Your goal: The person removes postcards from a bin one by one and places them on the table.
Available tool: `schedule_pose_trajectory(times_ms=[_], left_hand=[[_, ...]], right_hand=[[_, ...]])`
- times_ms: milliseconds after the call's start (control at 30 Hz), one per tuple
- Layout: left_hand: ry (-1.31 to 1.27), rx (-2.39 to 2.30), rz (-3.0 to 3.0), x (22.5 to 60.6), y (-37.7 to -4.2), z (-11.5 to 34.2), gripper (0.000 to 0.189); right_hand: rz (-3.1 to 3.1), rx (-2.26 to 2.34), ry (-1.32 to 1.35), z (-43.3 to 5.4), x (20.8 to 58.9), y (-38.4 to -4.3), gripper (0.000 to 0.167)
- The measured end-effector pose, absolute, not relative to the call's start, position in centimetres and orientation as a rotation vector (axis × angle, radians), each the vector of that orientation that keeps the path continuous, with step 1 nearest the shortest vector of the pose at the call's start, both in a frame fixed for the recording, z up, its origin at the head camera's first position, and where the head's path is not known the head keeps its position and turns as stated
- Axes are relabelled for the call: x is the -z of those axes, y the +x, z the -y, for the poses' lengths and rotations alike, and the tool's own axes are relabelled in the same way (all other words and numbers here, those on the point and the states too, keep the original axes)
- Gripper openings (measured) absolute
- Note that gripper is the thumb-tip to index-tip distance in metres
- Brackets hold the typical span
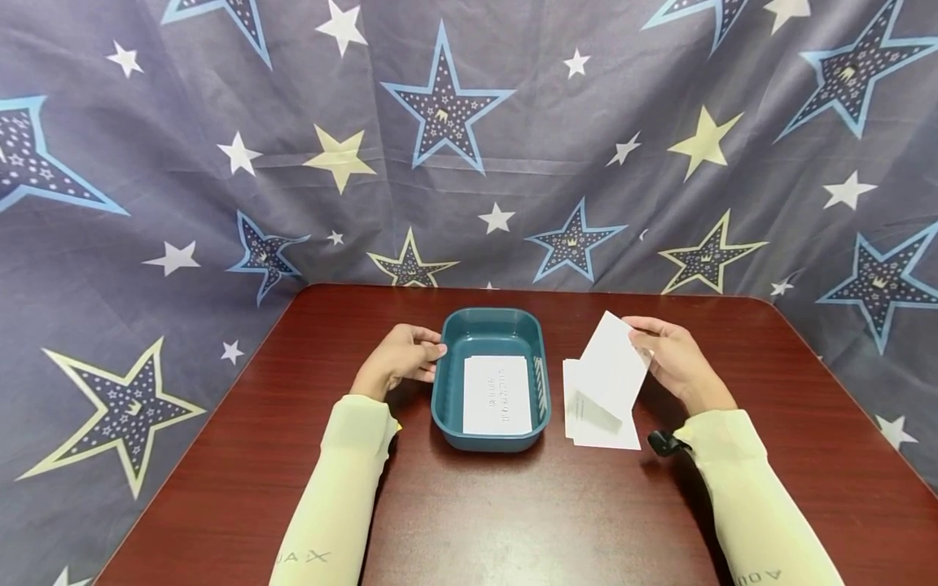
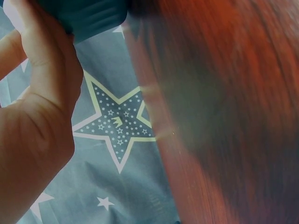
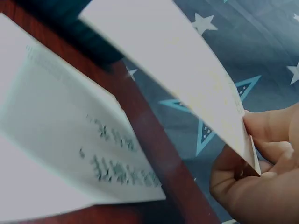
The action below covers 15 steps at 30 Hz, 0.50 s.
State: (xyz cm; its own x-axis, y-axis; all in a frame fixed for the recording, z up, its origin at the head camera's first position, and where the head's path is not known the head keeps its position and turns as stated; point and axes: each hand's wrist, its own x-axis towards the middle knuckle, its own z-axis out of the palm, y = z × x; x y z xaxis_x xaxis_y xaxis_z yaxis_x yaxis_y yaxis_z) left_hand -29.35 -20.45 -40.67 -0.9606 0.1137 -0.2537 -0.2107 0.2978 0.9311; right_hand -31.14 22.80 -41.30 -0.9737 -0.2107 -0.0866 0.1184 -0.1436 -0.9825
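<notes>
A teal plastic basket [image 1: 492, 442] stands on the table, holding a stack of white cards [image 1: 497, 395] with small dark print. At the basket's left wall, my left hand [image 1: 401, 356] grips the side near the rim; the left wrist view shows its fingers against the basket's wall [image 2: 96, 18]. Right of the basket, my right hand [image 1: 676, 358] pinches a white card [image 1: 610, 362] by its edge, lifted and tilted. Below that card lie more white cards [image 1: 604, 431] on the table. Their print [image 3: 114, 135] shows in the right wrist view, along with the thumb and fingers [image 3: 266, 163] pinching the raised card.
The reddish-brown wooden table [image 1: 469, 521] reaches back to a grey-blue cloth [image 1: 469, 203] patterned with stars. Pale yellow sleeves [image 1: 344, 480] cover both forearms. A small black object [image 1: 665, 443] shows at the right cuff.
</notes>
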Motion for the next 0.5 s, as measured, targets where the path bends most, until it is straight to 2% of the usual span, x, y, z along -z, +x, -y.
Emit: schedule_pose_trajectory(times_ms=[233, 500], left_hand=[[-0.101, -1.720, -2.300, 40.6, -29.3, 20.5, 0.036], [-0.103, -1.726, -2.296, 40.9, -29.5, 20.4, 0.037]], right_hand=[[-2.107, 2.022, -0.102, -23.3, 42.2, -31.4, 0.023], [-2.178, 1.875, -0.135, -23.1, 43.1, -31.4, 0.038]])
